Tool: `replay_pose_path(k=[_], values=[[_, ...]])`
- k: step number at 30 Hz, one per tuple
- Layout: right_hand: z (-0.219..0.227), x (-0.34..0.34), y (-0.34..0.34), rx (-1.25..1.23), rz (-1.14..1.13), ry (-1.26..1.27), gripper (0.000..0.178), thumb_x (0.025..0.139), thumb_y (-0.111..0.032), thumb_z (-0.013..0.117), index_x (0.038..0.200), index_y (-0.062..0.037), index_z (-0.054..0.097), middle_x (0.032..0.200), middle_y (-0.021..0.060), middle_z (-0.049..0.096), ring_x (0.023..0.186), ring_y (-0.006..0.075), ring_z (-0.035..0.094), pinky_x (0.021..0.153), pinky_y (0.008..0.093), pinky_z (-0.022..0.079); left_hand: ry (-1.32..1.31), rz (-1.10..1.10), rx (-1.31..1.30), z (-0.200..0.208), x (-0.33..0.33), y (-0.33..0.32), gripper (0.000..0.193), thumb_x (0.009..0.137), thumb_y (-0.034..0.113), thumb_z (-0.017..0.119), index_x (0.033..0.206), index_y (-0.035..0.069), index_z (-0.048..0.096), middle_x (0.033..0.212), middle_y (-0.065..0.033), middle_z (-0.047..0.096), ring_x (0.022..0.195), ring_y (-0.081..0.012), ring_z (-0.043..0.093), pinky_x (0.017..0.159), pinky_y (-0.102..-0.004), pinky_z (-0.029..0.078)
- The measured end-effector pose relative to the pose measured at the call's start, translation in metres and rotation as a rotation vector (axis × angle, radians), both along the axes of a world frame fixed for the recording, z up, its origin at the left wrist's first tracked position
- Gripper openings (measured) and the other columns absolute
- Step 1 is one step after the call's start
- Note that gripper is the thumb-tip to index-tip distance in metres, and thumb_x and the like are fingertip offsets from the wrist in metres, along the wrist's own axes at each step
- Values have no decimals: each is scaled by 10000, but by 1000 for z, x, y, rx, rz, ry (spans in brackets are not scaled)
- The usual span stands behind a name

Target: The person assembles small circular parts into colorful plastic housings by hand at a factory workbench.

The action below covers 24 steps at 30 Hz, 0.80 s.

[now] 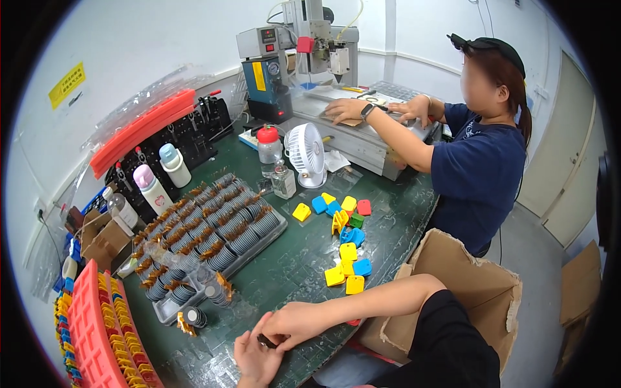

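Near the table's front edge my left hand (254, 359) and my right hand (288, 326) meet, fingertips curled in together. A small dark thing shows between them, too hidden to name. Left of my hands, a short stack of grey discs (194, 317) with an orange-brown tab lies on its side on the green table (291, 249). Beyond it, a grey tray (275, 229) holds many rows of such discs with copper-coloured strips. To the right of the tray lie several small plastic tags (334, 276), yellow, blue, red and green, each with a hole where I can see it.
A co-worker (479, 149) in dark blue works at a bench machine (336, 61). A white fan (306, 155), red-capped bottle (269, 145) and glass jar (283, 182) stand behind the tray. Red racks (90, 323) of coloured tags are at left, an open cardboard box (466, 258) at right.
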State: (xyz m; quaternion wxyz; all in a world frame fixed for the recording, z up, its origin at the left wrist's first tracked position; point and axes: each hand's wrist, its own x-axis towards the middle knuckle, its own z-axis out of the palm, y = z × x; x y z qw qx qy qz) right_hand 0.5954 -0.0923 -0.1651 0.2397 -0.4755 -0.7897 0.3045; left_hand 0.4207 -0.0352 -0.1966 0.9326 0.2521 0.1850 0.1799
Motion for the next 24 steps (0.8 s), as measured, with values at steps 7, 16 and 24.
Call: replay_pose_path(k=[7,16,24], values=[[-9,-4,-3,87,97,-149,225,770,-290,670,771,-81,587,780,72,629,766,292,632,615,407,495,117,-96,-132,-6,0,5,591,884,334,364,1355,-23,394,1330,-178,492,1228,-323,467,1043,-447,345],[-6,0,-5,159,152,-186,195,840,-288,590,811,-98,557,805,62,620,755,263,627,574,398,499,152,-84,-108,-14,5,5,502,892,194,367,1334,-40,413,1320,-156,502,1216,-285,480,1039,-420,369],[-5,-1,-6,196,151,-198,196,841,-278,587,821,-84,563,821,56,627,770,259,629,579,389,502,157,-90,-104,-12,2,4,498,891,206,356,1328,-24,418,1292,-157,518,1190,-288,500,1009,-434,397]])
